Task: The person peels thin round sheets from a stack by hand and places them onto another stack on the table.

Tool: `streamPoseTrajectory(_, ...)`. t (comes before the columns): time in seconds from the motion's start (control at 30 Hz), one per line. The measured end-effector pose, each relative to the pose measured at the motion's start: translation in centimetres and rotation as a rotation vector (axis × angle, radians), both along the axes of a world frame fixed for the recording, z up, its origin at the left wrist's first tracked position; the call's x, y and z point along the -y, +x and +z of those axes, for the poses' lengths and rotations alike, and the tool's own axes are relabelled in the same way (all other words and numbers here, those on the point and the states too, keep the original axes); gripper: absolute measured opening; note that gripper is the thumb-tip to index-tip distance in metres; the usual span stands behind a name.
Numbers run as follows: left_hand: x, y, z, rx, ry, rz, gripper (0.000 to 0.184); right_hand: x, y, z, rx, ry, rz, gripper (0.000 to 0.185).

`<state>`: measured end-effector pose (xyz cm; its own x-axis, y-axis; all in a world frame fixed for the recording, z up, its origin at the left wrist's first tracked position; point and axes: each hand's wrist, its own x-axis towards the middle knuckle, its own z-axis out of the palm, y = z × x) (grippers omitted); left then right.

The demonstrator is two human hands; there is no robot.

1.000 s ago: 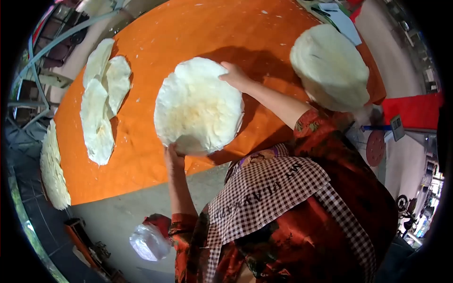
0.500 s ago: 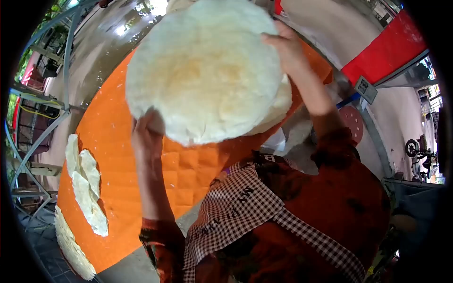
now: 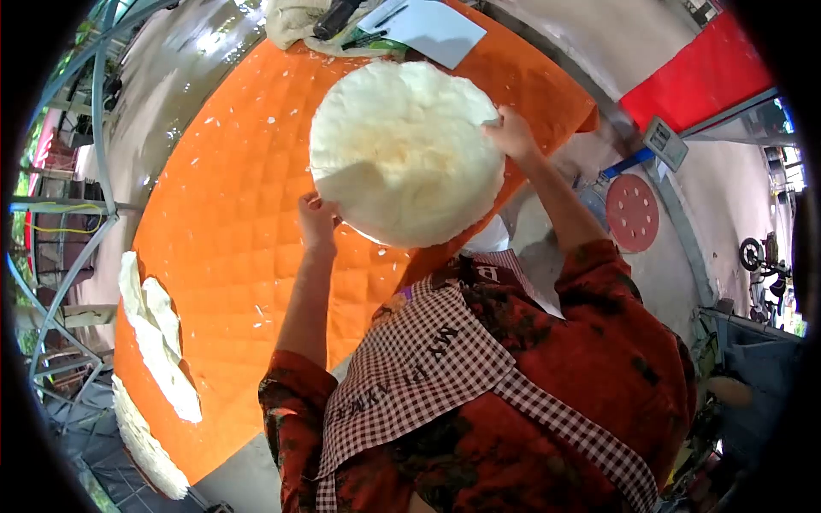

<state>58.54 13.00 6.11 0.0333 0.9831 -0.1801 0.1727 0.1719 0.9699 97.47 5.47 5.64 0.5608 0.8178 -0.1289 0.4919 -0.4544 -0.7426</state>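
Observation:
A large round flatbread (image 3: 406,145), pale with faint golden patches, lies low over the orange-covered table (image 3: 231,197). Its near left edge is pinched in my left hand (image 3: 318,221), fingers closed. On the far right side my right hand (image 3: 510,134) is closed on the rim, thumb on top. Another flatbread edge seems to show under the near side, but most of what lies below is hidden. Folded pale sheets of bread (image 3: 158,338) rest at the table's left end, away from both hands.
At the far side sit a cloth bag (image 3: 295,21), a dark object (image 3: 339,17) and a white sheet (image 3: 432,30) with pens. A pale layered stack (image 3: 145,440) stands beyond the left corner. A red perforated stool (image 3: 632,212) and a scale display (image 3: 665,144) are at right.
Both hands have brought the flatbread down, away from my head, toward the table. The cloth bag and white sheet behind it have come into view.

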Motion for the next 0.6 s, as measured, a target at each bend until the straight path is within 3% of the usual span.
streamPoseTrajectory(0.03, 0.4, 0.1, 0.0, -0.284, 0.324, 0.011, 0.048, -0.5, -0.8, 2.5, 0.214, -0.091, -0.046, 0.055)
streamPoseTrajectory(0.07, 1.2, 0.3, 0.1, -0.571, 0.643, 0.024, 0.051, -1.0, -1.4, 4.3, 0.352, 0.068, -0.001, 0.056)
streamPoseTrajectory(0.1, 3.4, 2.0, 4.5, -0.69, 0.74, -0.081, 0.06, -1.2, -2.0, 5.8, 0.487, 0.224, 0.044, 0.057)
streamPoseTrajectory(0.17, 5.9, 3.1, 5.1, -0.799, 0.894, -0.437, 0.065, -3.2, -3.5, 7.7, 0.665, 0.46, 0.187, 0.057)
streamPoseTrajectory(0.2, 6.6, 3.8, 3.3, -0.598, 0.898, -0.596, 0.061, -4.8, -4.7, 8.4, 0.706, 0.537, 0.29, 0.056)
streamPoseTrajectory(0.23, 7.8, 4.2, 2.8, -0.842, 1.089, -0.778, 0.056, -6.7, -6.2, 8.6, 0.697, 0.448, 0.379, 0.06)
streamPoseTrajectory(0.33, 9.8, 5.4, 0.4, -0.83, 0.881, -0.986, 0.061, -13.6, -9.6, 4.7, 0.791, 0.372, 0.493, 0.065)
streamPoseTrajectory(0.43, 9.8, 4.5, -1.3, -0.635, 1.062, -0.942, 0.059, -17.8, -11.4, 2.3, 0.836, 0.165, 0.642, 0.064)
streamPoseTrajectory(0.47, 9.7, 4.5, -2.0, -0.581, 1.136, -0.891, 0.059, -17.1, -11.8, 3.2, 0.728, 0.019, 0.69, 0.067)
streamPoseTrajectory(0.5, 9.8, 4.9, -2.1, -0.621, 0.997, -1.005, 0.06, -17.3, -12.5, 2.1, 0.634, -0.021, 0.748, 0.067)
streamPoseTrajectory(0.53, 9.9, 4.6, -3.2, -0.618, 0.976, -0.993, 0.06, -17.8, -12.2, -0.9, 0.732, 0.067, 0.774, 0.066)
streamPoseTrajectory(0.57, 10.1, 4.5, -4.5, -0.615, 0.956, -0.982, 0.061, -18.0, -13.4, 0.0, 0.701, -0.041, 0.724, 0.067)
streamPoseTrajectory(0.6, 10.5, 3.7, -6.9, -0.576, 1.083, -0.874, 0.062, -17.8, -13.3, -0.2, 0.754, 0.015, 0.752, 0.067)
